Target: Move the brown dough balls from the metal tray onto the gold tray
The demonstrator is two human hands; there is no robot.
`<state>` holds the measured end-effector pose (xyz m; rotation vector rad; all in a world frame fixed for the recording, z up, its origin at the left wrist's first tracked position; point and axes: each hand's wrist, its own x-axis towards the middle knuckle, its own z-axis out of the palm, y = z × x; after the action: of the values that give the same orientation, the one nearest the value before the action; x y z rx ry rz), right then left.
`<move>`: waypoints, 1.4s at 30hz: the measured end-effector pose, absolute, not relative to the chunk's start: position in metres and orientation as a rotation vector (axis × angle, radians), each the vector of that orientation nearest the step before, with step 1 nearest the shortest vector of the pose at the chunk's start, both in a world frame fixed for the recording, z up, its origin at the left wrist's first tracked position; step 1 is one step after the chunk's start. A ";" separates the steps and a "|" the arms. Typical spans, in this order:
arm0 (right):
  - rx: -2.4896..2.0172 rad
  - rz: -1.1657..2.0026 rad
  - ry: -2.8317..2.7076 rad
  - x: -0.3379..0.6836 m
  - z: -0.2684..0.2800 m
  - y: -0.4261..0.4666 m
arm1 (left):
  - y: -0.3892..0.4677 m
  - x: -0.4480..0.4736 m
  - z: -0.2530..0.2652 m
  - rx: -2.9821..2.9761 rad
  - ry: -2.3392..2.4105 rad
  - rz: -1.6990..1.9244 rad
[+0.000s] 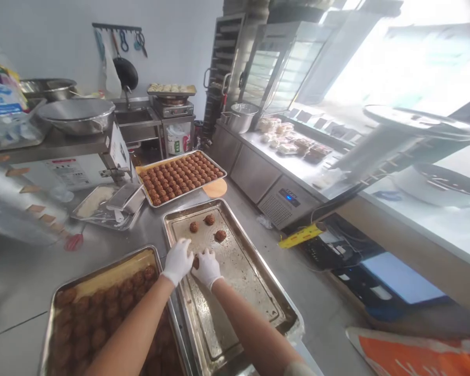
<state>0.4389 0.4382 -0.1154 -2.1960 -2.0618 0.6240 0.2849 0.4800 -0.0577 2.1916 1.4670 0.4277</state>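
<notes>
Both my hands wear white gloves and are low over a worn metal baking tray (235,292). My right hand (207,268) has its fingers curled down around a dark brown ball (196,261), which shows at its left side. Close beside it, my left hand (177,262) is closed, its fingertips bent toward the same ball; its palm side is hidden. Farther up this tray lie three loose brown balls, a left one (194,226), an upper one (209,219) and a right one (220,235).
At the lower left, a tray (156,256) holds several brown balls, partly covered by my left forearm. Behind, a paper-lined tray (223,171) carries rows of similar balls over a round wooden board (215,188). Metal pans (121,204) sit left; a refrigerated counter (258,169) stands right.
</notes>
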 end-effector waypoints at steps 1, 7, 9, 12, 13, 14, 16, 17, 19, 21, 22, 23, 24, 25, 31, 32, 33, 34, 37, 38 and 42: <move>-2.189 0.625 -2.062 0.441 -0.116 0.437 | 0.504 0.303 -0.061 2.220 1.478 0.350; -2.120 0.645 -2.183 0.460 -0.116 0.440 | 0.591 0.361 -0.093 2.273 1.487 0.115; -2.083 0.634 -2.240 0.463 -0.115 0.441 | 0.600 0.365 -0.103 2.290 1.451 0.049; -2.030 0.703 -2.318 0.459 -0.113 0.442 | 0.603 0.371 -0.112 2.325 1.391 0.013; -1.993 0.759 -2.365 0.454 -0.111 0.441 | 0.601 0.374 -0.112 2.328 1.374 0.004; -1.952 0.829 -2.421 0.449 -0.109 0.439 | 0.597 0.377 -0.110 2.326 1.357 -0.007; -1.893 0.985 -2.493 0.440 -0.105 0.431 | 0.582 0.380 -0.102 2.307 1.308 -0.029; -1.880 1.058 -2.478 0.437 -0.102 0.424 | 0.572 0.377 -0.097 2.293 1.281 -0.030; -1.872 1.204 -2.284 0.438 -0.097 0.410 | 0.544 0.360 -0.083 2.260 1.235 0.000; -1.832 1.344 -1.974 0.446 -0.093 0.398 | 0.511 0.321 -0.070 2.228 1.295 0.117; -1.788 1.401 -1.858 0.452 -0.091 0.393 | 0.494 0.294 -0.064 2.205 1.365 0.208; -1.753 1.428 -1.757 0.455 -0.088 0.389 | 0.476 0.260 -0.058 2.146 1.470 0.371; -1.746 1.436 -1.671 0.457 -0.085 0.387 | 0.460 0.223 -0.053 2.063 1.634 0.503; -1.744 1.445 -1.618 0.455 -0.081 0.386 | 0.446 0.182 -0.050 1.996 1.827 0.577; -1.665 1.367 -1.678 0.350 -0.042 0.408 | 0.419 -0.024 -0.067 1.803 2.470 0.244; -1.628 1.364 -1.719 0.321 -0.038 0.415 | 0.422 -0.041 -0.072 1.769 2.454 0.234; -1.617 1.339 -1.760 0.291 -0.035 0.423 | 0.426 -0.055 -0.076 1.735 2.425 0.245; -1.604 1.314 -1.823 0.260 -0.033 0.431 | 0.429 -0.064 -0.078 1.707 2.392 0.269; -1.588 1.246 -1.991 0.174 -0.040 0.454 | 0.428 -0.074 -0.072 1.683 2.371 0.387; -1.584 1.229 -2.037 0.149 -0.044 0.460 | 0.422 -0.073 -0.067 1.664 2.394 0.468; -1.658 1.159 -2.227 0.076 -0.062 0.482 | 0.370 -0.058 -0.048 1.403 2.459 0.897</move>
<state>0.0756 0.4818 -0.0622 -1.6577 -2.2275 1.1593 -0.0581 0.3704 -0.0478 1.4025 2.4590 0.8975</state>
